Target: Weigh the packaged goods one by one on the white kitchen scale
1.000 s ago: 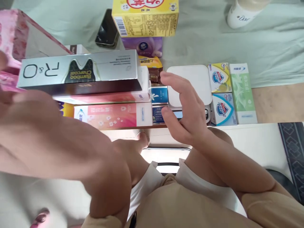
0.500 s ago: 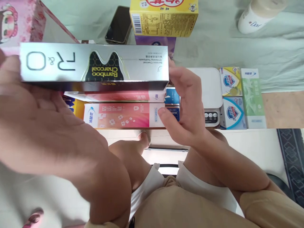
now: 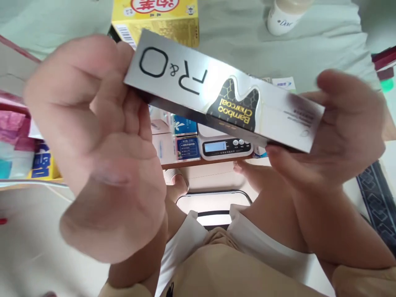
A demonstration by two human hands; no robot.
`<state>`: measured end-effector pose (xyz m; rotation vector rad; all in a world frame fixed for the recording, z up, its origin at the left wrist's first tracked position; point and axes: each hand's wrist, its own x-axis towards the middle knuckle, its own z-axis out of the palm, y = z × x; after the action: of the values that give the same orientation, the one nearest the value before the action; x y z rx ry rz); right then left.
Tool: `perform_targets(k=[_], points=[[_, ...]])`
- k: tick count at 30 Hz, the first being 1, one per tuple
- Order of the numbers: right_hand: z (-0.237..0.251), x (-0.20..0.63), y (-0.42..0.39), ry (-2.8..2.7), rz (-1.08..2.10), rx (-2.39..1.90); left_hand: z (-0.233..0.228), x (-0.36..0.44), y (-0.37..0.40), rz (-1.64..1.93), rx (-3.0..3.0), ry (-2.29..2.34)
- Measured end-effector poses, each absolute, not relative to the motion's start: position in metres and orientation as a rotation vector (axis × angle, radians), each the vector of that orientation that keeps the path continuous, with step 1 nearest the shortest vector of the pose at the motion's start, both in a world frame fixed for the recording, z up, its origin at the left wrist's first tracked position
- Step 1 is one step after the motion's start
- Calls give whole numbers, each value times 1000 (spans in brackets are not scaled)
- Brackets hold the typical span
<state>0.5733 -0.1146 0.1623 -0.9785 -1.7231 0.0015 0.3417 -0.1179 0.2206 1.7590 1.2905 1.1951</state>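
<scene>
A silver toothpaste box [image 3: 227,99] marked "R&O" and "Bamboo Charcoal" is held up in the air, tilted down to the right. My right hand [image 3: 346,128] grips its right end, with the thumb below and the fingers behind. At the other end is my left hand [image 3: 108,136], palm toward me and thumb standing well away from the box. Its fingertips meet the box's left end, partly hidden behind it. Beneath the box, a white digital scale [image 3: 227,147] with a small display lies at the table's near edge, beside a dark blue box [image 3: 188,148].
A yellow carton [image 3: 157,22] stands at the back, and a white Dove bottle [image 3: 284,18] is farther right on the green cloth [image 3: 232,24]. Off to the left sits a yellow and blue package [image 3: 45,163] near pink items. A white chair [image 3: 213,202] is below.
The toothpaste box has moved right and tipped, its right end lower. My right hand has gone right with it. My left hand has turned and its thumb is spread. The view has shifted right.
</scene>
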Motion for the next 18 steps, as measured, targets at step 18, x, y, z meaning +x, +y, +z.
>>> perform_targets(k=[18], points=[[121,596,-107,-1827,136,-1552,197,379,-100,1409,1554,1239]])
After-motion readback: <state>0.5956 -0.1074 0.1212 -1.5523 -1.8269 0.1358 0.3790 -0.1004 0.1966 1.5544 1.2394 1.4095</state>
